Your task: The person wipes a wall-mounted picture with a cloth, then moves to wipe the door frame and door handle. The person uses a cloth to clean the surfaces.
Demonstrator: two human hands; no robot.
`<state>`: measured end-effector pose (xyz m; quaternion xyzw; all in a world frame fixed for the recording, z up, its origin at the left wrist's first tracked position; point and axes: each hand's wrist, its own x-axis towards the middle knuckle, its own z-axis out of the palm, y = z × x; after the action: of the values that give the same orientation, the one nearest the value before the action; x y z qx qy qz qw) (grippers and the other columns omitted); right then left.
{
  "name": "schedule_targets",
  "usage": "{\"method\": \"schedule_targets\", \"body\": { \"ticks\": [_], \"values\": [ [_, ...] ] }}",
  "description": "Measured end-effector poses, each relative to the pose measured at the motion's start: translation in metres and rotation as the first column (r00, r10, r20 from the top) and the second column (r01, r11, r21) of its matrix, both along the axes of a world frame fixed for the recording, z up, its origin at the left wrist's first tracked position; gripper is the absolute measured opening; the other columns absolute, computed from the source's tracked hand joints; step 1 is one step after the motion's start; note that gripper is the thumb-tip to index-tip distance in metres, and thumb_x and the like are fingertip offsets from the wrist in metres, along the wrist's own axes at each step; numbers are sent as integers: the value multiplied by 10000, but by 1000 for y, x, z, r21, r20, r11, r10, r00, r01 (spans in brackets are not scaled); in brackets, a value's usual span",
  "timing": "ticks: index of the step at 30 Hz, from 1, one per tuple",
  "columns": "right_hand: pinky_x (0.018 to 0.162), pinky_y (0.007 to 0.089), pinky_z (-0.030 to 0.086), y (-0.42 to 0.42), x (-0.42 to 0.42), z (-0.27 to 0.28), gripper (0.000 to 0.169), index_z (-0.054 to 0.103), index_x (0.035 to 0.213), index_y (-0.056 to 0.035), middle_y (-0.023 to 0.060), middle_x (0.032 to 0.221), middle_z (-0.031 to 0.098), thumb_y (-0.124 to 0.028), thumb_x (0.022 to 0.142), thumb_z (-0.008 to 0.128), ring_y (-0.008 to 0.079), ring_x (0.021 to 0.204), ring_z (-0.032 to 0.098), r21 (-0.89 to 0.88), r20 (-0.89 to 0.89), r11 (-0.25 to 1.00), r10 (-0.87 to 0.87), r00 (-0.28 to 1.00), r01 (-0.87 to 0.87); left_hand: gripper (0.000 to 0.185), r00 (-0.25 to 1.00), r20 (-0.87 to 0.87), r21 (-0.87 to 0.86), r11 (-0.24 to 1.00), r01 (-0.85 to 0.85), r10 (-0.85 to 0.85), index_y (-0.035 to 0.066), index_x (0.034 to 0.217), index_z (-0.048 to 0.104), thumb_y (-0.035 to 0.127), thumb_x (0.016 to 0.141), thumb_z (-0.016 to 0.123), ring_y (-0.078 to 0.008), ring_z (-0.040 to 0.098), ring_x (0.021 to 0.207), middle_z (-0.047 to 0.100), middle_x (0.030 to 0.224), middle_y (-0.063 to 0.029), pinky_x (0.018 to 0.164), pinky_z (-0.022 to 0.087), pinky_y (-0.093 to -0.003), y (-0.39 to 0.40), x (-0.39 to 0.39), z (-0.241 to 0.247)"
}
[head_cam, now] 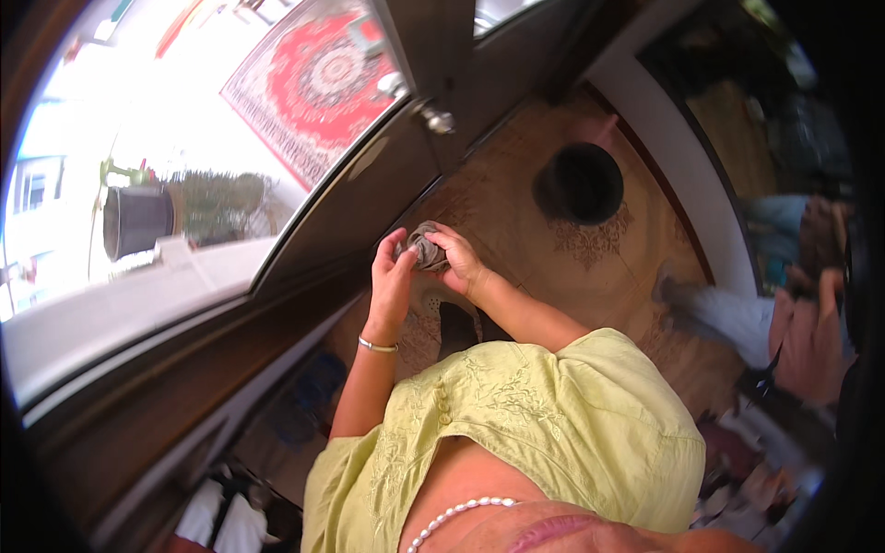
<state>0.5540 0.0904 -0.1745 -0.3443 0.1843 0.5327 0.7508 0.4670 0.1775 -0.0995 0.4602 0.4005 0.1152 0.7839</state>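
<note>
Between my two hands is a crumpled grey-brown cloth, bunched into a small wad. My right hand grips it from the right, with the thumb and fingers on its upper side. On the wad's left side is my left hand, with a bracelet on its wrist; its thumb touches the cloth and its fingers are bent. Just beyond my hands stands a dark window or door frame with a metal knob.
A black bucket stands on the patterned tile floor. Outside the glass are a red patterned rug and a potted plant. Another person's light-blue trouser leg shows at the right. White cloth items lie at the lower left.
</note>
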Motion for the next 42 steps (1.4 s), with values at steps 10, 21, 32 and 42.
{"method": "schedule_targets", "body": {
  "ticks": [10, 21, 32, 42],
  "values": [
    [810, 347, 518, -3, 168, 82, 477, 430, 1360, -135, 27, 1139, 570, -200, 915, 590, 129, 995, 593, 245, 294, 857, -510, 808, 452, 266, 958, -126, 527, 801, 284, -256, -19, 1175, 601, 41, 916, 607, -97, 581, 963, 644, 1089, -45, 833, 462, -230, 33, 75, 48],
    [900, 343, 458, 104, 229, 203, 367, 599, 1166, -87, 134, 1188, 450, -118, 828, 740, 296, 1062, 533, 425, 896, 618, -182, -405, 661, 333, 938, -175, 684, 649, 333, -298, 9, 1214, 591, 102, 898, 640, -221, 572, 1131, 611, 1179, -115, 976, 432, -351, 44, 114, 68],
    [579, 417, 574, 97, 230, 19, 207, 593, 1111, -129, 36, 914, 625, -168, 908, 591, 205, 748, 650, -65, 209, 787, -591, 779, 614, 433, 827, -225, 771, 425, 474, -515, 14, 1265, 524, 78, 858, 657, -286, 530, 1171, 522, 1285, -163, 982, 435, -349, 86, 140, 13],
    [1058, 402, 359, 136, 229, 19, 413, 535, 1300, -35, 219, 1258, 489, -178, 914, 554, 361, 1211, 472, -247, 912, 569, -137, 386, 784, 640, 661, -575, 805, -189, 563, -482, -61, 1372, 364, 78, 783, 572, -460, 444, 1206, 388, 1397, -297, 1018, 380, -493, 88, 184, 1]
  ]
}}
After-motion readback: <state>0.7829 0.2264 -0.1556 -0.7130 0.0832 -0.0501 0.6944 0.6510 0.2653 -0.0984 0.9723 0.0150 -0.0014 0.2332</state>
